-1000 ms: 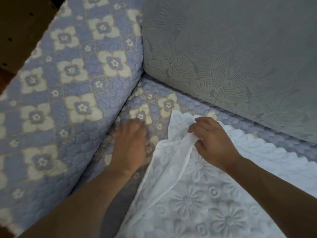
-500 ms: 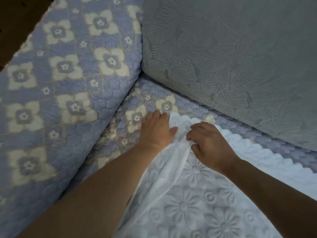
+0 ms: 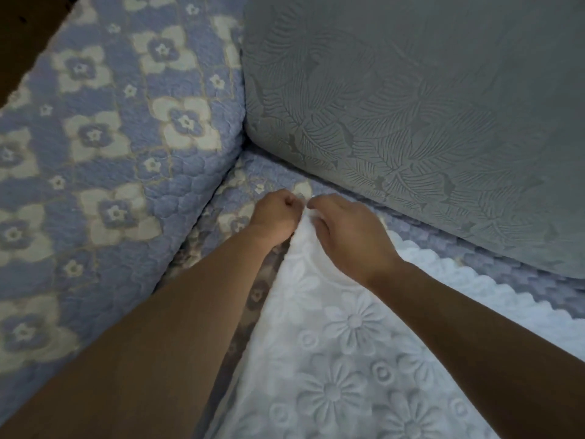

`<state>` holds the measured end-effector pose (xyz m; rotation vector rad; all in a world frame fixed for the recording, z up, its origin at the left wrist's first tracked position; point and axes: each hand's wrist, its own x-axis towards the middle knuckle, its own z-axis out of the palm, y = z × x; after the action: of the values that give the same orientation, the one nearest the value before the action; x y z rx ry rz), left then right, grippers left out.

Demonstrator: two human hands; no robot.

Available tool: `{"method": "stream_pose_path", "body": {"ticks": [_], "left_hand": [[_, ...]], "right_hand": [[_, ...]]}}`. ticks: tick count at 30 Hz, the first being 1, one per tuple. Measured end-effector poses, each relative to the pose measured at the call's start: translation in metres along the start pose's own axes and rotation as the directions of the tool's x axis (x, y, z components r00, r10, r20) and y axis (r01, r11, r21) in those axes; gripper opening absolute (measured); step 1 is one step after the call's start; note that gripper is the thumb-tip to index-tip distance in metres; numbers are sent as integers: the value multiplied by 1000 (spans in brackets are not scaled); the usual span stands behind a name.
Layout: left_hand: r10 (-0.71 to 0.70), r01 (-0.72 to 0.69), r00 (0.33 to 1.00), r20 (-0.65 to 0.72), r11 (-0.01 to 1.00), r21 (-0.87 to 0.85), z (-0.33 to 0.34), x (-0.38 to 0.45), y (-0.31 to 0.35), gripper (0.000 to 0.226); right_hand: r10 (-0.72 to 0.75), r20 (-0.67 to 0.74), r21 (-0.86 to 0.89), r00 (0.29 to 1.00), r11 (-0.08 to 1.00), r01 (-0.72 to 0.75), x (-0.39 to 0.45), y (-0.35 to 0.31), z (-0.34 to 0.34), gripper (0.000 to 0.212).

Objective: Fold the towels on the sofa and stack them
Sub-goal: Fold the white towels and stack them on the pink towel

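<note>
Since a second ago the left hand has slid right off the bare seat and curled into a fist at the towel's far corner, so both hands now meet up there. Looks like its fingers are pinching the corner, though the cloth inside the fist is mostly hidden. Touching it on the right, the right hand has stayed put, fingers bent over and gripping the same bunched-up corner.

The towel is white with raised flowers and a scalloped edge, lying spread over the sofa seat from the far corner down toward the near right. Its left edge is lifted into a ridge running up to the hands.

Progress-wise, I'd say this is barely started. Only one towel shows, it's still basically flat and open, no fold made yet, and no stack anywhere in view. My guess is the corner is being gathered for the first fold. Whether more towels wait out of frame, can't tell.

Going across: on the left, the armrest has a quilted blue cover with cream flowers, and the same cover runs over the seat. Far right is a grey back cushion with a leafy pattern. A dark bit of something woody peeks in at the far left corner. Lighting's pretty dim.
</note>
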<state>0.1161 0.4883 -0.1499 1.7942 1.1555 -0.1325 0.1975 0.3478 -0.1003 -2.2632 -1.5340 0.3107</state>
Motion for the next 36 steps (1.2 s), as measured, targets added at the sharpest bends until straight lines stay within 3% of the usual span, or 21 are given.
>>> {"method": "stream_pose_path", "body": {"ticks": [3, 4, 9, 11, 14, 17, 19, 24, 28, 30, 32, 34, 36], "left_hand": [[-30, 26, 999, -13, 969, -247, -6, -13, 5, 30], [-29, 27, 1000, -3, 968, -249, -8, -22, 4, 32], [-46, 40, 994, 98, 998, 54, 0, -85, -46, 23], [-69, 61, 996, 62, 990, 125, 5, -108, -63, 21], [-72, 72, 996, -56, 997, 3, 9, -127, -70, 19], [124, -125, 973, -195, 992, 8, 9, -139, -66, 26], [233, -221, 956, -178, 972, 85, 11, -146, -65, 22], [0, 1, 1000, -24, 1000, 20, 14, -159, -77, 32], [4, -1, 1000, -16, 986, 170, 7, -169, -86, 20], [18, -13, 1000, -19, 977, 215, 4, -174, -95, 26], [126, -110, 992, -32, 945, 308, 2, -181, -106, 35], [279, -248, 960, 10, 836, 490, 4, -185, -117, 48], [330, -273, 943, 31, 719, 639, 7, -187, -121, 59]], "right_hand": [[265, 158, 16, 951, 963, -271, 28, 13, 16, 37], [314, 190, 49, 930, 943, -328, 34, 20, 20, 37], [454, 229, 96, 861, 870, -484, 41, 38, 28, 17], [463, 215, 88, 860, 867, -490, 41, 36, 29, 13], [444, 193, 63, 875, 884, -463, 43, 34, 30, 6], [434, 168, 40, 885, 894, -446, 45, 31, 31, 7], [447, 124, 33, 886, 891, -454, 43, 32, 30, 12], [447, 80, -101, 891, 893, -439, 37, 31, 31, 13], [495, 131, -217, 859, 860, -462, 45, 27, 36, 19], [499, 134, -250, 856, 853, -458, 46, 23, 38, 21], [504, 141, -252, 852, 850, -462, 44, 22, 41, 22], [505, 127, -246, 854, 850, -466, 42, 19, 42, 26], [426, -1, -250, 905, 876, -413, 40, 10, 40, 34]]}}
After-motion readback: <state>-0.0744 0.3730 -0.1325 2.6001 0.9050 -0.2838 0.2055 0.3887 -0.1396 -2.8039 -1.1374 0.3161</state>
